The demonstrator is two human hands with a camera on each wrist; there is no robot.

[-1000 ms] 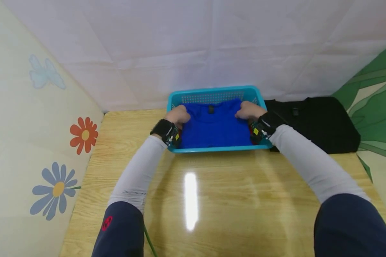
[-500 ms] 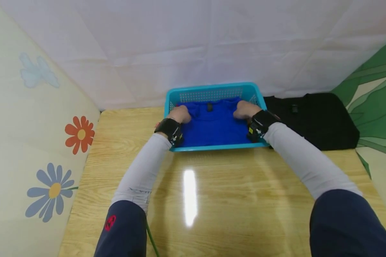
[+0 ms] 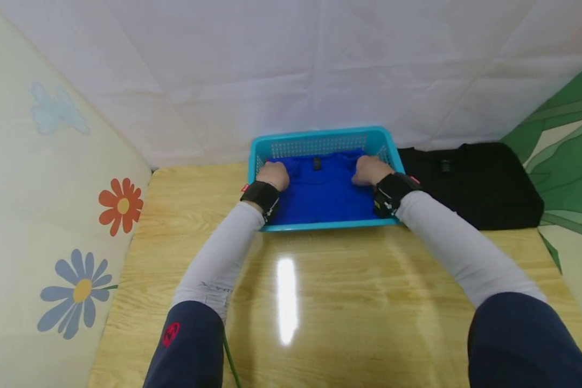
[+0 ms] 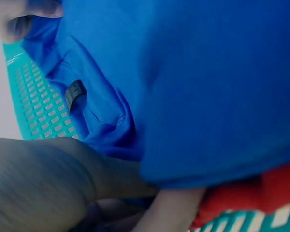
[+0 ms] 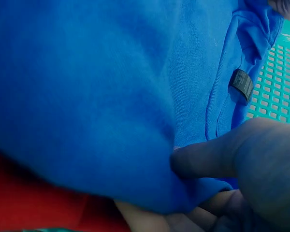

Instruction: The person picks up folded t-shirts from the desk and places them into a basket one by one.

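A folded blue shirt [image 3: 322,196] with a dark neck label [image 3: 317,163] lies spread inside a turquoise plastic basket [image 3: 320,143]. At its left shoulder side my left hand [image 3: 273,175] grips the cloth, thumb on top and fingers partly hidden under the edge. My right hand [image 3: 370,170] pinches the opposite side; in the right wrist view its thumb [image 5: 203,159] presses on the fabric while the fingers go underneath. Red cloth [image 5: 38,198] shows beneath the blue shirt in both wrist views.
A folded black garment [image 3: 490,188] with a small label lies right of the basket, against it. The basket stands at the back of the wooden table [image 3: 349,302], near a white hanging sheet [image 3: 291,64]. A flower-painted wall [image 3: 29,205] borders the left side.
The left hand has shifted slightly right and turned a little at the wrist. Some cloth near the left side has bunched. The basket and black garment stay put; the head view tilts slightly.
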